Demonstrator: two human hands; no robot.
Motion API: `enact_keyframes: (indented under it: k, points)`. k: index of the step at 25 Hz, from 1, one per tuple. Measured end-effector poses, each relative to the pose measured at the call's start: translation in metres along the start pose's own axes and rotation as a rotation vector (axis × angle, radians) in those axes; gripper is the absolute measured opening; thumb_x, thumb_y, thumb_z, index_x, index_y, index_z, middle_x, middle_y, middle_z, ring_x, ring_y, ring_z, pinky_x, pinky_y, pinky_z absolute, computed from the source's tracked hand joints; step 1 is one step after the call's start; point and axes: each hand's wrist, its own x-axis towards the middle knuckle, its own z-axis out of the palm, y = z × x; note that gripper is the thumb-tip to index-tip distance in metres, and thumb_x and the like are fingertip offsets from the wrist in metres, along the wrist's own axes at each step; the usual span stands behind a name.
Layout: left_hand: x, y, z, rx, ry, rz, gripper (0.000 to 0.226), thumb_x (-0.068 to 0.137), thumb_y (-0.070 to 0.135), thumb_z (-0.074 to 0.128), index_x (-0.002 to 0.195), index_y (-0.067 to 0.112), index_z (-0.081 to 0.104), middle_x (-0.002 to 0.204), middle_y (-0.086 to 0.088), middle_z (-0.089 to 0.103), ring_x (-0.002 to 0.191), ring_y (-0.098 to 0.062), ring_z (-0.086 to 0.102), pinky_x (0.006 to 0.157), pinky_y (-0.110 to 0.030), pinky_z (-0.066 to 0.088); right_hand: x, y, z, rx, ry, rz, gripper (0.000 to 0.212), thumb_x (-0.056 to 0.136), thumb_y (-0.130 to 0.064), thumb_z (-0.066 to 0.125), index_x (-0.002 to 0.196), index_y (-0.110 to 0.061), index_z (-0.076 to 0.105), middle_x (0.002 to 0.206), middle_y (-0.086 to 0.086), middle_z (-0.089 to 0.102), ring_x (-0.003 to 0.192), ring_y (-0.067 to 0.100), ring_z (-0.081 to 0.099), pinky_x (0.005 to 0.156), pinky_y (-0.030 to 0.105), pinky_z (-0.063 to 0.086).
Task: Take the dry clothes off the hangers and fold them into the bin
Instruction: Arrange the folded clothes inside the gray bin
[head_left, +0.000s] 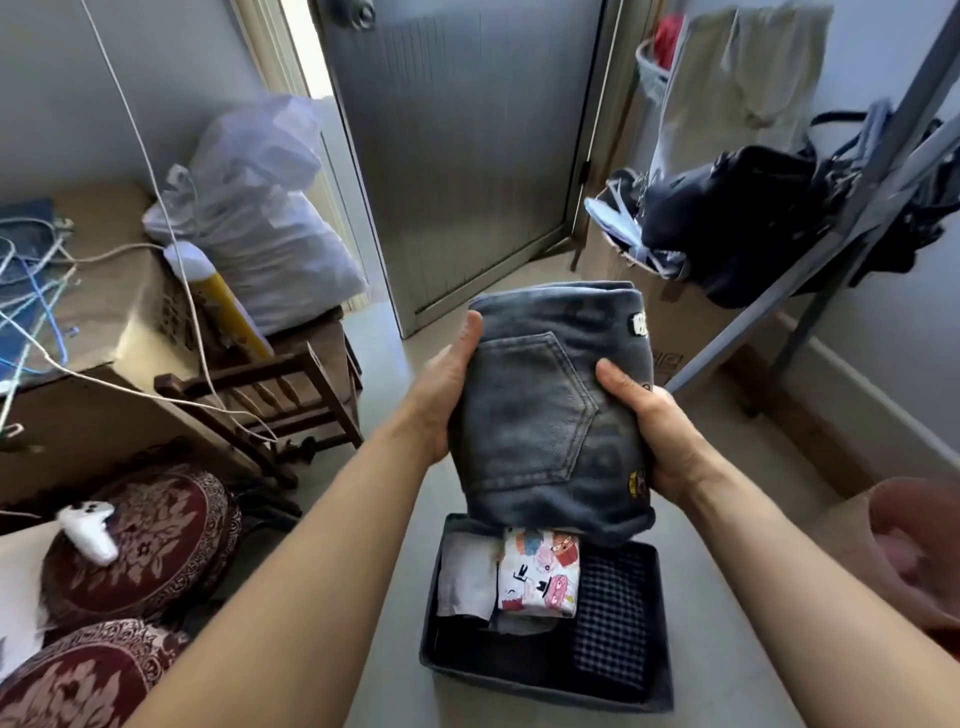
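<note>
I hold a folded pair of grey jeans (550, 415) between both hands, back pocket facing up; my left hand (447, 384) grips its left edge, thumb laid on top and fingers tucked out of sight beneath; my right hand (654, 426) grips the right edge the same way, thumb on the denim and fingers curled under. The jeans hang in the air over the far edge of the dark fabric bin (540, 688), which stands on the floor (384, 597) just ahead of me. Inside the bin, a white folded piece (465, 577) lies along the left wall; a cartoon-print piece (540, 571) sits beside it in the middle; a dark checked piece (613, 603) fills the right side; something dark (498, 654) lies along the near wall. Two maroon patterned cushions (150, 535) lie on the floor to my left; loose hangers (31, 291) are heaped at the far left.
</note>
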Motion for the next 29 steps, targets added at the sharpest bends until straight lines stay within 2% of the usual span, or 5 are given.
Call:
enact_keyframes:
  k: [4, 10, 17, 22, 29]
  points:
    - [0.054, -0.08, -0.002, 0.326, 0.237, -0.004, 0.107, 0.033, 0.078, 0.081, 0.119, 0.023, 0.047, 0.115, -0.002, 0.066, 0.099, -0.021, 0.067, 0.091, -0.044, 0.055, 0.052, 0.071, -0.018, -0.028, 0.136, 0.03, 0.059, 0.076, -0.045, 0.069, 0.11, 0.004, 0.067, 0.104, 0.021, 0.072, 0.097, 0.036, 0.07, 0.09, 0.047, 0.056]
    - [0.098, -0.2, -0.01, 0.623, 0.528, -0.066, 0.086, 0.051, 0.07, 0.08, 0.115, 0.032, 0.036, 0.11, 0.001, 0.065, 0.105, -0.025, 0.061, 0.083, -0.032, 0.043, 0.093, 0.19, -0.044, -0.1, 0.195, 0.18, 0.042, 0.084, -0.043, 0.067, 0.09, -0.001, 0.071, 0.082, 0.014, 0.076, 0.075, 0.027, 0.074, 0.065, 0.032, 0.06]
    - [0.127, -0.37, -0.079, 0.419, 0.364, -0.255, 0.101, 0.056, 0.066, 0.08, 0.136, 0.03, 0.03, 0.125, 0.0, 0.061, 0.107, -0.015, 0.062, 0.1, -0.037, 0.048, 0.126, 0.356, -0.082, -0.042, 0.262, 0.393, 0.024, 0.088, -0.026, 0.069, 0.102, -0.007, 0.07, 0.096, 0.014, 0.075, 0.087, 0.029, 0.073, 0.081, 0.041, 0.057]
    - [0.136, -0.441, -0.119, 0.395, 0.239, -0.208, 0.052, 0.081, 0.017, 0.074, 0.123, 0.037, 0.05, 0.127, 0.007, 0.056, 0.117, -0.008, 0.057, 0.102, -0.026, 0.046, 0.166, 0.432, -0.084, -0.108, 0.234, 0.484, 0.018, 0.092, -0.008, 0.06, 0.107, -0.002, 0.068, 0.093, 0.014, 0.075, 0.09, 0.031, 0.071, 0.087, 0.044, 0.055]
    - [0.163, -0.489, -0.135, 0.668, 0.317, -0.307, 0.04, 0.094, 0.015, 0.055, 0.131, 0.032, 0.053, 0.143, -0.008, 0.032, 0.138, -0.024, 0.035, 0.116, -0.025, 0.023, 0.22, 0.505, -0.072, -0.165, 0.236, 0.576, 0.016, 0.091, 0.007, 0.053, 0.102, -0.001, 0.062, 0.08, 0.011, 0.068, 0.067, 0.022, 0.064, 0.055, 0.029, 0.054]
